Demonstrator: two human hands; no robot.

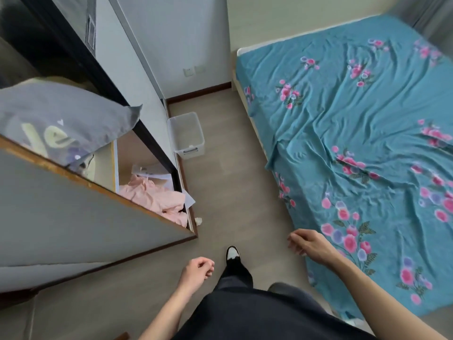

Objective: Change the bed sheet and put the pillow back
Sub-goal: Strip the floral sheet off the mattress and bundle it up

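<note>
A teal sheet with pink flowers (355,133) lies wrinkled over the bed on the right, one side hanging down toward the floor. A grey pillow (61,121) rests on a wardrobe shelf at the left, above an open compartment. My left hand (196,269) hangs in front of me with fingers loosely curled, holding nothing. My right hand (306,244) hovers near the bed's edge, also loosely curled and empty. Neither hand touches the sheet or the pillow.
An open wardrobe door (73,217) juts into the aisle at left. Pink fabric (159,197) and papers lie in the lower compartment. A clear plastic bin (187,134) stands on the floor by the wall. Grey floor (232,180) runs between wardrobe and bed.
</note>
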